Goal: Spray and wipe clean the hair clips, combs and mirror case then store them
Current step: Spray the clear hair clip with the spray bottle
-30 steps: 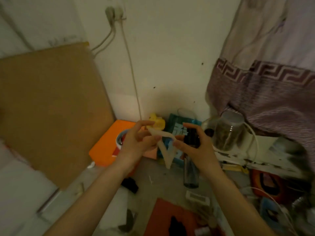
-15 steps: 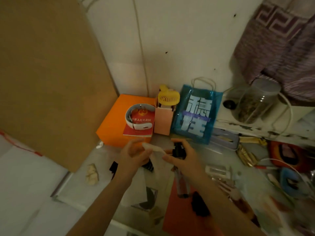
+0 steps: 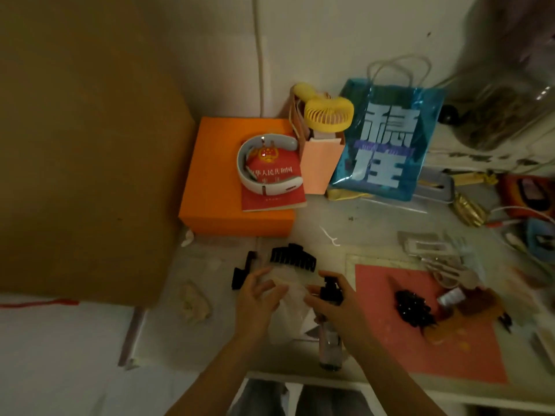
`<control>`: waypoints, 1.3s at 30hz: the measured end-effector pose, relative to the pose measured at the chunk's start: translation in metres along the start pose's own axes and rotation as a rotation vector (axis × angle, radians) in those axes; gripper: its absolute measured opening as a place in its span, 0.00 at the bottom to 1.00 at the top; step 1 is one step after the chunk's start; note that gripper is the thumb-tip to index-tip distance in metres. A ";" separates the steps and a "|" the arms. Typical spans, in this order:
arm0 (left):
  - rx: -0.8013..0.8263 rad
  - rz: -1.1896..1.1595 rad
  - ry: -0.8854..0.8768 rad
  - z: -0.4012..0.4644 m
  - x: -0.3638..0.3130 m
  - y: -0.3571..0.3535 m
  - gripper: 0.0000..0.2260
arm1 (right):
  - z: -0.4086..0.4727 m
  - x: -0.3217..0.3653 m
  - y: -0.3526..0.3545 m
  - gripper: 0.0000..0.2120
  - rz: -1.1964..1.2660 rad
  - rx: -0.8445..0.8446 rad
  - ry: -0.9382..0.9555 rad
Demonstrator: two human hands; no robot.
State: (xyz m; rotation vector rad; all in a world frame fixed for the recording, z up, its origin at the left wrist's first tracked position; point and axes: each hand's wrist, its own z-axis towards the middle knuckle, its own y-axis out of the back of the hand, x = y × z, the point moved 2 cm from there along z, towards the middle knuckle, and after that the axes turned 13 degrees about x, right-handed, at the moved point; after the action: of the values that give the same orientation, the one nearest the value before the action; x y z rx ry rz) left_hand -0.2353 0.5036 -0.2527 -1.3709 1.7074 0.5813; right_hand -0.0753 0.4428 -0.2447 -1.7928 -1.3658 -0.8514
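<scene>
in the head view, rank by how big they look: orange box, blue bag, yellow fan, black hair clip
1. orange box
2. blue bag, a bit smaller than the box
3. and 4. yellow fan and black hair clip: look about alike, so unranked

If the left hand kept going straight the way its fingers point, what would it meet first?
Probably the black claw clip, lying just beyond the fingertips of the left hand and the tissue it holds; depth is unclear.
</scene>
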 end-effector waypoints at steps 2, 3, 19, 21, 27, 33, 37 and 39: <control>0.027 0.037 0.017 0.005 0.005 0.008 0.18 | 0.004 -0.009 -0.007 0.22 0.031 -0.041 -0.021; 0.045 0.054 0.023 0.007 0.007 0.011 0.18 | 0.007 -0.014 -0.009 0.22 0.051 -0.060 -0.026; 0.119 0.283 -0.017 0.038 0.009 0.056 0.21 | 0.046 -0.063 -0.028 0.21 0.222 -0.296 -0.120; 0.126 0.315 -0.030 0.039 0.008 0.060 0.19 | 0.049 -0.065 -0.030 0.21 0.208 -0.310 -0.113; 0.107 0.364 -0.019 0.041 0.009 0.070 0.18 | 0.052 -0.064 -0.042 0.21 0.078 -0.357 -0.110; 0.123 0.376 -0.035 0.045 0.011 0.074 0.18 | 0.053 -0.063 -0.049 0.22 -0.026 -0.377 -0.098; 0.128 0.384 -0.039 0.045 0.011 0.075 0.16 | 0.050 -0.059 -0.048 0.24 -0.045 -0.325 -0.093; 0.135 0.383 -0.037 0.045 0.010 0.074 0.15 | 0.048 -0.059 -0.046 0.25 -0.036 -0.310 -0.098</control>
State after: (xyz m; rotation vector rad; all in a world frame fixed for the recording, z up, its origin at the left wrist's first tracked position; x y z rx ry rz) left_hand -0.2914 0.5544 -0.2961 -0.9379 1.9552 0.6835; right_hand -0.1292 0.4625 -0.3125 -2.0739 -1.3902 -1.0529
